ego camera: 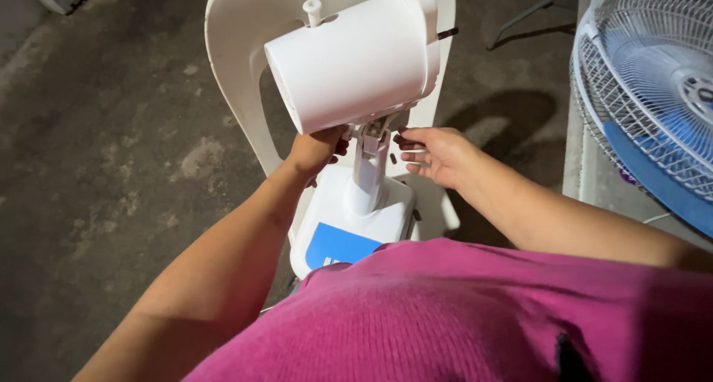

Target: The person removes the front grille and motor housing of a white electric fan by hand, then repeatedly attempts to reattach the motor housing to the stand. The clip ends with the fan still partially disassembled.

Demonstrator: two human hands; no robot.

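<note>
A white fan motor housing (356, 59) with a small knob on top sits tilted on a white neck (368, 175) that rises from a white base with a blue panel (349, 237). The base rests on a white plastic chair (238, 70). My left hand (318, 148) grips the underside of the housing beside the neck joint. My right hand (434, 153) is at the joint from the other side, fingers curled toward it; a thin white part seems to lie between the fingers, but I cannot tell for sure.
An assembled fan head (653, 100) with a white wire grille and blue blades stands at the right on a pale ledge (594, 181). Dark stained concrete floor (111, 144) lies on the left. My pink shirt fills the bottom of the view.
</note>
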